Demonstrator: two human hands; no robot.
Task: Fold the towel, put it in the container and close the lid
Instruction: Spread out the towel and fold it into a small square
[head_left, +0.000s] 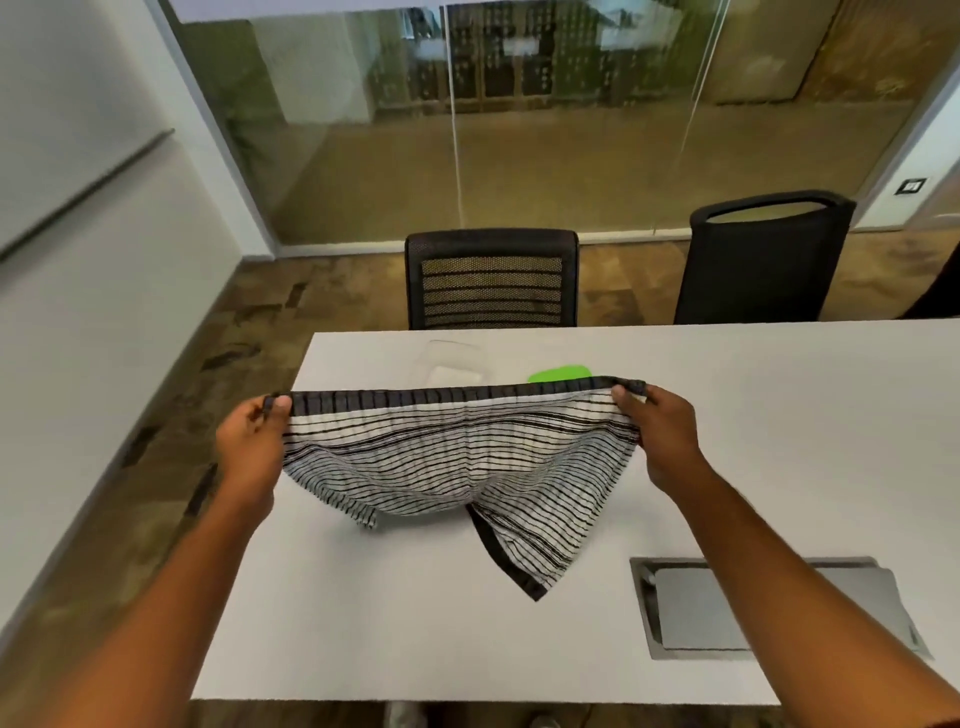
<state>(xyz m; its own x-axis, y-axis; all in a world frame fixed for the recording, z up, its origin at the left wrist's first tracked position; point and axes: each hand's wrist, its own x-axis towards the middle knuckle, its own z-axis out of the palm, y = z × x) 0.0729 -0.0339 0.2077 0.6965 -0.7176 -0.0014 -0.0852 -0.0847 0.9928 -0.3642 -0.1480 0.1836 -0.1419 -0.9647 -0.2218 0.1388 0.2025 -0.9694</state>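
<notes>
A white towel (457, 457) with thin black stripes and a dark border hangs stretched above the white table (363, 623). My left hand (254, 441) pinches its top left corner and my right hand (660, 431) pinches the top right corner. The cloth sags in the middle and its lower edge and one corner rest on the table. Behind the towel stands a clear plastic container (452, 358), open, partly hidden by the cloth. A green lid (561, 373) lies flat to its right, its near part covered by the towel's top edge.
A grey cable hatch (769, 608) is set into the table at the near right. Two black office chairs (491, 280) (763, 260) stand beyond the far edge. The table's left edge drops to the floor close to my left hand.
</notes>
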